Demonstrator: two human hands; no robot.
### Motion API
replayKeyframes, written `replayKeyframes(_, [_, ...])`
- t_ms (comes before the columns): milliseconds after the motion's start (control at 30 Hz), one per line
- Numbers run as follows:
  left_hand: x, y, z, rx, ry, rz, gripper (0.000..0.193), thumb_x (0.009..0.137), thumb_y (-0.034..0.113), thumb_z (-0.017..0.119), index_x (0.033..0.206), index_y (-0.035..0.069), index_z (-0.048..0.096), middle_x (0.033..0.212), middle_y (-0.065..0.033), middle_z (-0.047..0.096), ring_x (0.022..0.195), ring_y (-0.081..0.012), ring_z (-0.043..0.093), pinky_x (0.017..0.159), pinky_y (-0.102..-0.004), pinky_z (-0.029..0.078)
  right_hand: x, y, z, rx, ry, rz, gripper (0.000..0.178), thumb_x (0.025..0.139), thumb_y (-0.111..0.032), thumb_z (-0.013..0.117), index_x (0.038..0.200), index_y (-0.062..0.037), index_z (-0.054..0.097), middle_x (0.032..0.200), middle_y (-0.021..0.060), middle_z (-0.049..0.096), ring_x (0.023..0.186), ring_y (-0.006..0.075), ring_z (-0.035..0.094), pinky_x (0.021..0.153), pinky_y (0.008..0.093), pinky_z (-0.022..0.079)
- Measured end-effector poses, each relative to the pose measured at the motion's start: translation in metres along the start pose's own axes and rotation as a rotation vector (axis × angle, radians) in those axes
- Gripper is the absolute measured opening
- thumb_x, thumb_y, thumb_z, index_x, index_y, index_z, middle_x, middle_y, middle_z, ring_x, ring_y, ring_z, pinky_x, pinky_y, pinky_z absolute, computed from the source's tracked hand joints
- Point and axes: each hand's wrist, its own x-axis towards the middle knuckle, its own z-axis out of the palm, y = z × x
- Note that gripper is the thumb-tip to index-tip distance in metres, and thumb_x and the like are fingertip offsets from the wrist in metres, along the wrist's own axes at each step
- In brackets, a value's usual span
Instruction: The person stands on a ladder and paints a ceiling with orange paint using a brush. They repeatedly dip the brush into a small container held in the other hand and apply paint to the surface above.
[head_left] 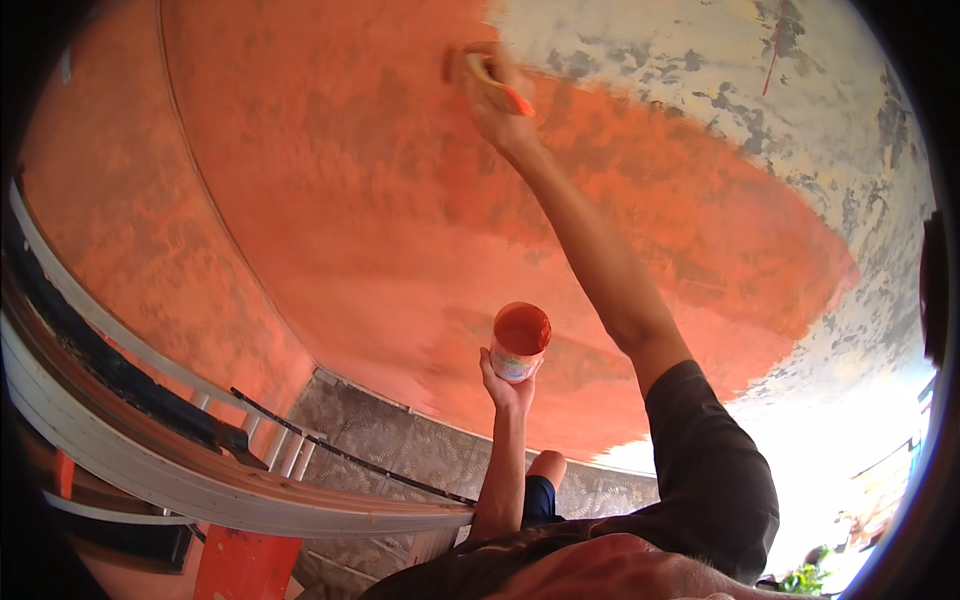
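My left hand is wrapped round the lower part of a small paint can, held up tilted so that its open top shows. Orange-red paint covers its inside wall. High on the wall, my raised right hand grips a paintbrush with a pale, orange-smeared handle. Motion blurs the brush head and the fingers. It works at the border between fresh orange paint and bare, patchy grey-white plaster.
A metal ladder curves across the lower left, close by my left forearm. Patterned grey floor tiles lie below the wall. Another orange wall meets it at a corner on the left. Bright daylight and green leaves show at lower right.
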Motion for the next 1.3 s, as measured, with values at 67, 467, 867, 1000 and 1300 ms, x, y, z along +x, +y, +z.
replayKeyframes(67, [-0.002,0.0,-0.003,0.006,-0.003,-0.012,0.067,0.095,0.063,0.051,0.142,0.014,0.047,0.14,-0.0082,0.054,0.125,-0.0297,0.054,0.097,-0.054,0.046,0.008,0.014,0.004,-0.055,-0.053,-0.022,0.028,0.089,-0.007,0.062,0.117,-0.0089,0.058,0.092,0.0144,0.068,0.082,0.0337,0.068,0.07,0.0423,0.055])
replayKeyframes(467, [-0.003,0.005,0.005,0.043,0.033,0.018,0.057,0.095,0.063,0.051,0.135,0.023,0.05,0.132,-0.0017,0.056,0.11,-0.0236,0.058,0.086,-0.0497,0.048,-0.012,0.029,-0.012,-0.156,0.057,-0.09,0.013,0.096,-0.015,0.06,0.108,-0.0107,0.062,0.086,0.0122,0.067,0.075,0.0268,0.067,0.059,0.0405,0.052])
replayKeyframes(867, [-0.004,-0.004,0.004,0.057,-0.073,-0.038,0.064,0.093,0.064,0.054,0.139,0.019,0.048,0.137,-0.0025,0.055,0.117,-0.0236,0.056,0.09,-0.0488,0.047,-0.129,0.077,-0.472,-0.638,0.643,0.23,0.023,0.096,-0.01,0.062,0.118,-0.007,0.068,0.1,0.0057,0.071,0.081,0.0127,0.065,0.066,0.0266,0.05])
replayKeyframes(1000, [0.008,-0.012,-0.004,0.075,-0.16,-0.093,0.065,0.092,0.065,0.054,0.139,0.02,0.047,0.137,-0.0026,0.055,0.118,-0.0245,0.056,0.091,-0.0502,0.047,-0.12,0.074,-0.42,-0.917,0.465,-0.076,0.031,0.098,-0.012,0.06,0.128,-0.0084,0.065,0.111,0.0122,0.071,0.098,0.0226,0.069,0.081,0.0341,0.055])
replayKeyframes(1300, [0.006,-0.019,-0.002,0.102,-0.077,-0.095,0.066,0.094,0.065,0.053,0.141,0.019,0.046,0.138,-0.0034,0.056,0.12,-0.0263,0.057,0.091,-0.0535,0.048,-0.062,0.003,-0.043,-0.63,-0.044,-0.04,0.056,0.079,-0.011,0.07,0.13,-0.0061,0.046,0.126,0.0209,0.051,0.116,0.0405,0.056,0.073,0.0441,0.061])
